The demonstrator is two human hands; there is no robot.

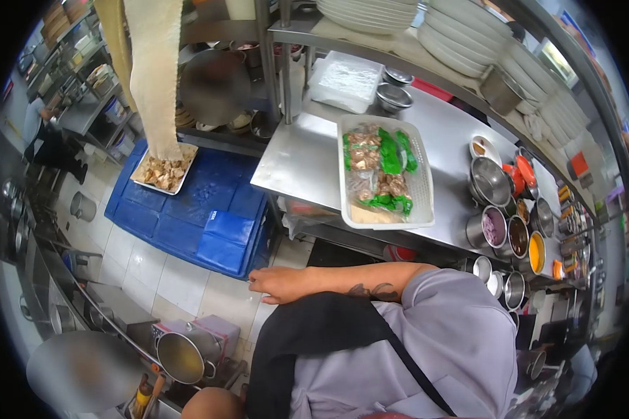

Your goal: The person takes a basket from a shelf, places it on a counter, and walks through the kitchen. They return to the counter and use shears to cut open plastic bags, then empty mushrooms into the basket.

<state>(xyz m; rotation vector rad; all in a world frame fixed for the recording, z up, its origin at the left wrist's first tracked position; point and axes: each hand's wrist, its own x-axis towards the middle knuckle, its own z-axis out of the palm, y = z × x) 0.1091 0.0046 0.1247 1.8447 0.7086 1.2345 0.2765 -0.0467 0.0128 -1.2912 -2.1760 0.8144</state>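
My right hand (267, 285) reaches out beside the front corner of a blue bin lid (154, 209). Its fingers are loosely bent, the thumb stands apart, and I see nothing held. Of my left arm only bare skin (213, 406) shows at the bottom edge; the hand is out of view. On the lid lies a white tray (177, 191) of browned chunks (163, 174), with a long pale cloth-like strip (154, 77) hanging down to it. A white basket (421, 188) on the steel table (297, 157) holds bagged meat pieces (365, 150) and green bags (390, 150).
Several steel bowls and pots (490, 180) line the table's right side; one holds chopped purple pieces (493, 227). A shelf above carries stacked white plates (461, 35). A large pot (183, 356) stands at lower left. Another person (42, 133) stands at far left.
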